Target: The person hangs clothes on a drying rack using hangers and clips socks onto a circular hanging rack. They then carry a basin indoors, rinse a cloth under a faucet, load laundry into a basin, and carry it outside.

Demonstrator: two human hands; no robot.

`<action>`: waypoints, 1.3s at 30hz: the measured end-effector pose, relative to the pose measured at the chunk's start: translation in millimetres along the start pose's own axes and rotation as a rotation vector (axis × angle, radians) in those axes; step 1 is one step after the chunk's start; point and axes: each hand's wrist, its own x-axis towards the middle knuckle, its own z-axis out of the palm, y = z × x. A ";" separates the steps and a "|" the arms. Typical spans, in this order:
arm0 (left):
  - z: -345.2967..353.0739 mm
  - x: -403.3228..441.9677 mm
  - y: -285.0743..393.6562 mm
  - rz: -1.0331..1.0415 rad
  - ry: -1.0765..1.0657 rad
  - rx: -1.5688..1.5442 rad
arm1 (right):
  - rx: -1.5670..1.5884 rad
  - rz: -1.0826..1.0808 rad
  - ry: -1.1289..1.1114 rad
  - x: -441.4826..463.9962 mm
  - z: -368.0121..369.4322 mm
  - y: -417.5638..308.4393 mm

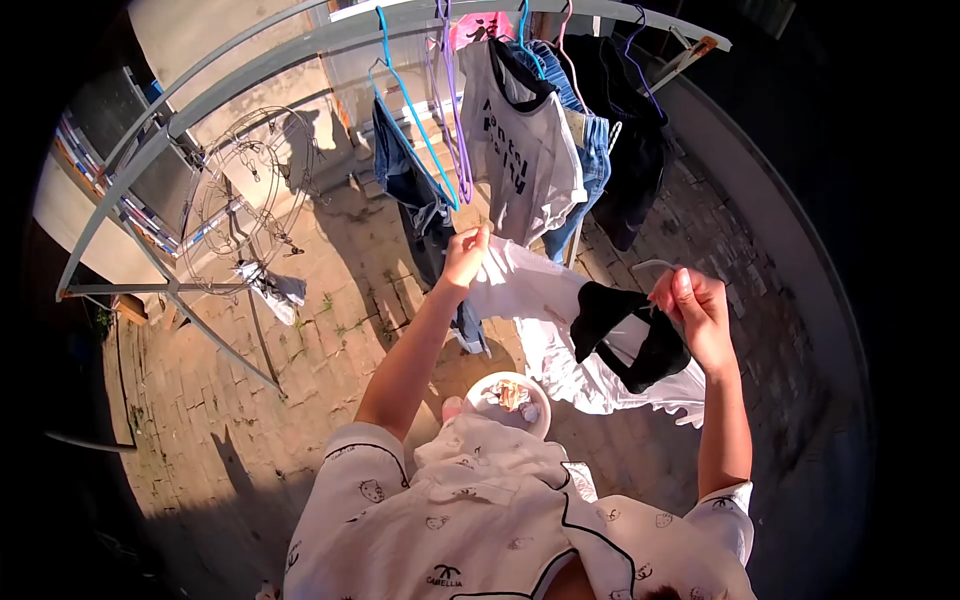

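Note:
My left hand (467, 256) is closed in a pinch on the edge of a white shirt (550, 345) with a black part around an opening. The cloth stretches to the right and hangs in folds below. My right hand (697, 312) is closed on a white hanger (655, 266), whose curved end shows beside the fingers. The shirt's black part (655, 360) hangs just below that hand. How far the hanger sits inside the shirt is hidden.
Ahead, a metal rack (290, 50) bears jeans (405, 190), a grey lettered shirt (515, 140) and dark clothes (625, 140) on hangers. A round clip dryer (250, 170) hangs at left. A basin (537, 425) holding small items stands below on the brick ground (300, 420).

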 end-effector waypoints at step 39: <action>-44.0 83.5 168.4 -0.130 -0.456 -0.632 | -0.978 -0.113 0.387 366.0 101.1 -73.3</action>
